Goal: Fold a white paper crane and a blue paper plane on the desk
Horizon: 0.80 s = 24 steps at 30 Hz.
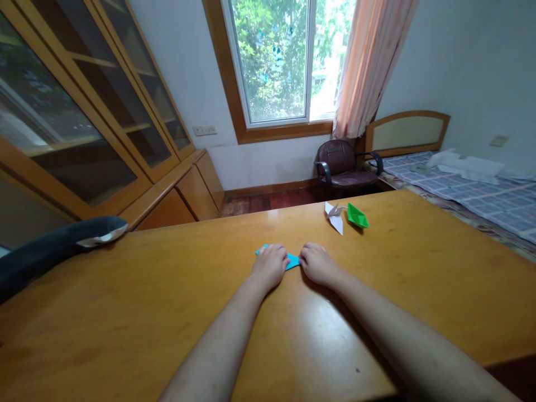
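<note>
Both hands pressed down on a blue paper lying flat on the desk, well in from every edge. The left hand covered the paper's left part and the right hand its right end, fingers curled; whether they pinched it or only pressed could not be told. Bare glossy wood lay open all around. Further back, apart from the hands, sat a white crane touching a green boat, both sharply creased, near the desk's far edge.
</note>
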{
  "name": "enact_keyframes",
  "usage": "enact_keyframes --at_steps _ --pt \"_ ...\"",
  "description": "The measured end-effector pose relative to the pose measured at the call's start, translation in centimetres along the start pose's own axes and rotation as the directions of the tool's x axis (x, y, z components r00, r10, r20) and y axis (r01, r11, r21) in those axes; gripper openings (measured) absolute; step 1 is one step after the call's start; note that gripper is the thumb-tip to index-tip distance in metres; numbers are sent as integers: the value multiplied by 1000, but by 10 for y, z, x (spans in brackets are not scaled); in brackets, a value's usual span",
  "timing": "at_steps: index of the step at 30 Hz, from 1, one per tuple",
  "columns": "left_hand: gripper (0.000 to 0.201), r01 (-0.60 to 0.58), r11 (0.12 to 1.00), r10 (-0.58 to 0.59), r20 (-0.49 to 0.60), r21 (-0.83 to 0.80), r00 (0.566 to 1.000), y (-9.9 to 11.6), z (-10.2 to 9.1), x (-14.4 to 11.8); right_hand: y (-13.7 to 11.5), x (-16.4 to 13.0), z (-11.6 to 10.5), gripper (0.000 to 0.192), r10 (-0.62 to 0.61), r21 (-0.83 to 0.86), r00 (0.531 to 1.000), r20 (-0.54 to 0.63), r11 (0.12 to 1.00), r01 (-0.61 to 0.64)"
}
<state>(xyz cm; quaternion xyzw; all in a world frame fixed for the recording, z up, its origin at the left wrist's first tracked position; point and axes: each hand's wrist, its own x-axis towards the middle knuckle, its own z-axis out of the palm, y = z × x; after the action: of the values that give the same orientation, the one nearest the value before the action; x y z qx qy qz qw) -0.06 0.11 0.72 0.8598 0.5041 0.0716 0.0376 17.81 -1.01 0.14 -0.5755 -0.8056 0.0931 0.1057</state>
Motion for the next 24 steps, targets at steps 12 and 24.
enact_keyframes --at_steps 12,24 --pt "17 -2 1000 2 20 -9 1000 0 -4 0 4 5 -3 20 -5 40 999 34 999 4" --pt "19 -192 981 192 10 -16 981 10 -23 -9 5 -3 -4 6 -288 222 952 -100 927 303"
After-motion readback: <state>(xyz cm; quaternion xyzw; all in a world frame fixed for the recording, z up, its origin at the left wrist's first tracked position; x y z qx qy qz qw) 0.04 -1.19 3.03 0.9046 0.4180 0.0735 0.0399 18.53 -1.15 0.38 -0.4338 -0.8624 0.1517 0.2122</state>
